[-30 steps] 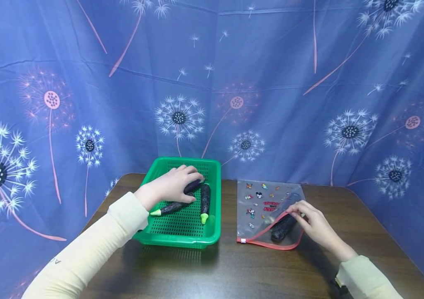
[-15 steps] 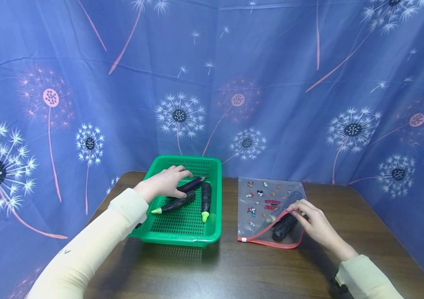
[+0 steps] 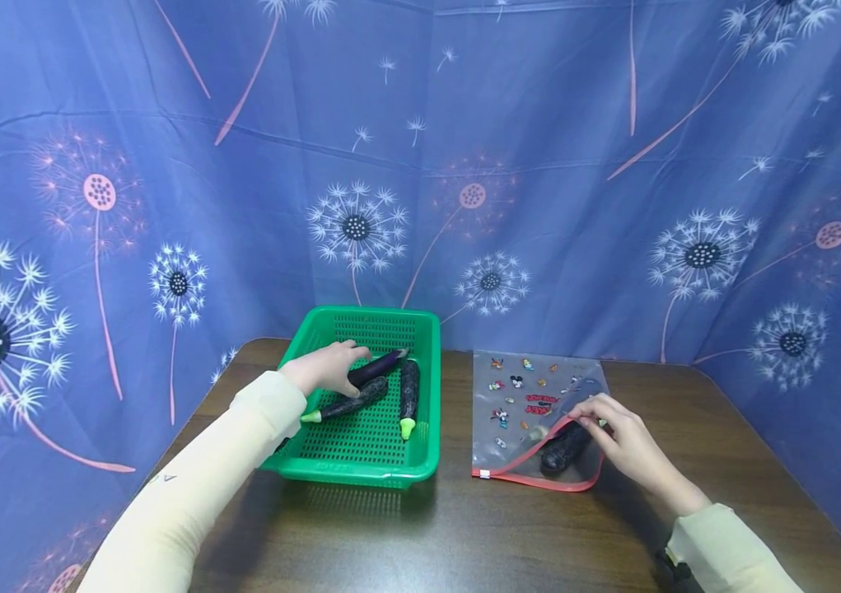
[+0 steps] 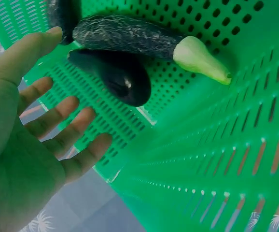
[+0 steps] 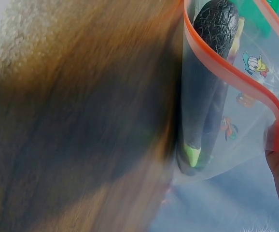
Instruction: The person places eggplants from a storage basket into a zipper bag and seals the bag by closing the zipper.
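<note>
My left hand (image 3: 327, 366) hovers over the left side of a green basket (image 3: 361, 473), fingers apart and holding nothing. Below it lie a smooth purple eggplant (image 3: 383, 365) and a dark wrinkled zucchini-like vegetable (image 3: 357, 401) with a pale green end. A second such vegetable (image 3: 408, 391) lies along the basket's right side. My right hand (image 3: 628, 436) pinches the red-edged mouth of a clear zipper bag (image 3: 490, 395), keeping it raised. Dark vegetables lie inside the bag; in the right wrist view, one (image 5: 216, 29) shows wrinkled skin and a green tip (image 5: 192, 154) shows below.
The brown wooden table (image 3: 464, 543) carries both basket and bag, with the bag to the basket's right. A white slider (image 3: 484, 474) sits at the bag's front left corner. A blue dandelion-print curtain (image 3: 576, 247) stands behind the table and along its sides.
My left hand has drawn back left from over the vegetables, uncovering more of the eggplant and the wrinkled vegetable next to it. The right hand keeps its hold on the bag.
</note>
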`<act>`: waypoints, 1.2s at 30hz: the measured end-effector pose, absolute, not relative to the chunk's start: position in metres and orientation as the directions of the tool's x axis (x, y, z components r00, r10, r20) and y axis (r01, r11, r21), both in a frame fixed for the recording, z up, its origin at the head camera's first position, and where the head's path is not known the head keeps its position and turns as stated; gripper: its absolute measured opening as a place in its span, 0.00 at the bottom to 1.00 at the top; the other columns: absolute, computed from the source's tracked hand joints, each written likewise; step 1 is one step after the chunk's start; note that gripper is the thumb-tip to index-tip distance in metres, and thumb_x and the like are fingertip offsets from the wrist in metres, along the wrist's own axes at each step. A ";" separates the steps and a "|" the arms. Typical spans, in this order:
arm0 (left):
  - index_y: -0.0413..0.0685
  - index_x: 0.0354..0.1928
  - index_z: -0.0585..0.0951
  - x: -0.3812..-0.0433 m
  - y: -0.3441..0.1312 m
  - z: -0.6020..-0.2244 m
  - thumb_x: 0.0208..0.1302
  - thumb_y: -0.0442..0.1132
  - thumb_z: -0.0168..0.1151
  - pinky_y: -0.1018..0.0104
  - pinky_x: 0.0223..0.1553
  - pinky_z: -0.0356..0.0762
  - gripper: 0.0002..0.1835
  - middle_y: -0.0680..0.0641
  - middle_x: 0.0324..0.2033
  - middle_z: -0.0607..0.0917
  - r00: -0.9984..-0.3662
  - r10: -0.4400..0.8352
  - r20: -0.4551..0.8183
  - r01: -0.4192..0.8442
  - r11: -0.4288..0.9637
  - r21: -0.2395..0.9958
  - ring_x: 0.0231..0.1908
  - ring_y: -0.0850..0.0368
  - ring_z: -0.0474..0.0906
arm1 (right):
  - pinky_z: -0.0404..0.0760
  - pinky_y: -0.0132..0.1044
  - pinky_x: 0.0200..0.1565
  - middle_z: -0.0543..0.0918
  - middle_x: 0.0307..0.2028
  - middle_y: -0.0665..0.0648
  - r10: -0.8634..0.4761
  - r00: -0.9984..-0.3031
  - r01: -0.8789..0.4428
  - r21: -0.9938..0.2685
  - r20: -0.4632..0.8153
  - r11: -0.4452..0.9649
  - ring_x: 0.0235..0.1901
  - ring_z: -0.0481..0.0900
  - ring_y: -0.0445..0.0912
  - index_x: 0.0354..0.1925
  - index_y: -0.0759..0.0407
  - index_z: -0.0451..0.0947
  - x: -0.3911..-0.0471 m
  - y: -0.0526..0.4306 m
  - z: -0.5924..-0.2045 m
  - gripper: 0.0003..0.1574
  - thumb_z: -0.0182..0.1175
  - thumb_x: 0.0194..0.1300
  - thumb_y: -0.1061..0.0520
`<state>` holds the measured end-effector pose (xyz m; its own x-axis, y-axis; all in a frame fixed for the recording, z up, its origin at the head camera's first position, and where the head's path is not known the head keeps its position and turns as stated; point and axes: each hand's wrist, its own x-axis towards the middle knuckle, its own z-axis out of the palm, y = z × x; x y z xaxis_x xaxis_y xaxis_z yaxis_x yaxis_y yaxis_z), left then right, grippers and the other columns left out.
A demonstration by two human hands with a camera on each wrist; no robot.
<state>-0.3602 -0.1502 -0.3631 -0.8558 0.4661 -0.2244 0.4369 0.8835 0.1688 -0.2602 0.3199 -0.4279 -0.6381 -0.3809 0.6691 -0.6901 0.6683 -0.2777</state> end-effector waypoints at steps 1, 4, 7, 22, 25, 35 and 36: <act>0.53 0.66 0.65 -0.361 -0.149 -0.364 0.56 0.48 0.68 0.46 0.57 0.67 0.36 0.39 0.68 0.61 -0.857 0.458 -0.236 0.429 0.888 0.166 0.65 0.39 0.60 | 0.70 0.24 0.35 0.79 0.35 0.45 -0.383 -0.637 -0.691 -0.274 0.670 0.669 0.34 0.73 0.34 0.37 0.53 0.80 -0.260 0.320 -0.428 0.21 0.63 0.51 0.76; 0.52 0.66 0.66 -0.361 -0.147 -0.368 0.56 0.48 0.68 0.47 0.56 0.69 0.36 0.39 0.67 0.62 -0.859 0.436 -0.268 0.406 0.900 0.162 0.64 0.41 0.62 | 0.70 0.25 0.36 0.79 0.36 0.44 -0.388 -0.633 -0.695 -0.271 0.670 0.666 0.36 0.74 0.33 0.37 0.53 0.80 -0.261 0.320 -0.428 0.21 0.64 0.51 0.76; 0.50 0.67 0.64 -0.360 -0.145 -0.370 0.56 0.47 0.68 0.47 0.57 0.68 0.37 0.40 0.67 0.63 -0.857 0.418 -0.302 0.388 0.908 0.157 0.65 0.41 0.61 | 0.71 0.26 0.36 0.79 0.36 0.43 -0.392 -0.631 -0.697 -0.268 0.669 0.665 0.36 0.74 0.33 0.37 0.53 0.80 -0.262 0.320 -0.429 0.21 0.64 0.51 0.75; 0.48 0.63 0.69 -0.352 -0.138 -0.381 0.55 0.46 0.69 0.52 0.52 0.73 0.34 0.43 0.61 0.71 -0.859 0.383 -0.340 0.366 0.923 0.116 0.59 0.45 0.70 | 0.72 0.30 0.36 0.79 0.36 0.42 -0.394 -0.638 -0.693 -0.269 0.662 0.669 0.35 0.74 0.33 0.38 0.51 0.80 -0.262 0.322 -0.429 0.21 0.64 0.51 0.75; 0.49 0.65 0.67 -0.352 -0.137 -0.386 0.54 0.46 0.70 0.51 0.53 0.72 0.37 0.42 0.63 0.69 -0.867 0.352 -0.353 0.340 0.935 0.099 0.60 0.45 0.69 | 0.72 0.30 0.36 0.79 0.36 0.42 -0.395 -0.636 -0.695 -0.270 0.663 0.666 0.35 0.74 0.33 0.38 0.51 0.80 -0.262 0.323 -0.429 0.21 0.64 0.51 0.75; 0.51 0.65 0.66 -0.349 -0.129 -0.389 0.52 0.37 0.71 0.55 0.43 0.76 0.38 0.40 0.60 0.71 -0.891 0.320 -0.323 0.308 0.947 0.087 0.53 0.45 0.74 | 0.72 0.29 0.37 0.79 0.36 0.43 -0.391 -0.639 -0.693 -0.274 0.662 0.667 0.35 0.74 0.34 0.38 0.52 0.80 -0.262 0.322 -0.429 0.21 0.64 0.51 0.75; 0.51 0.66 0.66 -0.348 -0.127 -0.389 0.52 0.36 0.71 0.56 0.40 0.77 0.38 0.40 0.61 0.71 -0.895 0.315 -0.317 0.303 0.949 0.086 0.50 0.46 0.76 | 0.72 0.29 0.37 0.79 0.36 0.42 -0.390 -0.639 -0.692 -0.275 0.662 0.668 0.35 0.74 0.34 0.37 0.52 0.80 -0.262 0.322 -0.430 0.21 0.64 0.51 0.75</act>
<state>-0.3482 -0.1275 -0.3893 -0.8945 0.3147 -0.3175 0.3032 0.9490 0.0865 -0.2621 0.3219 -0.4295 -0.6394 -0.3902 0.6624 -0.6920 0.6675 -0.2748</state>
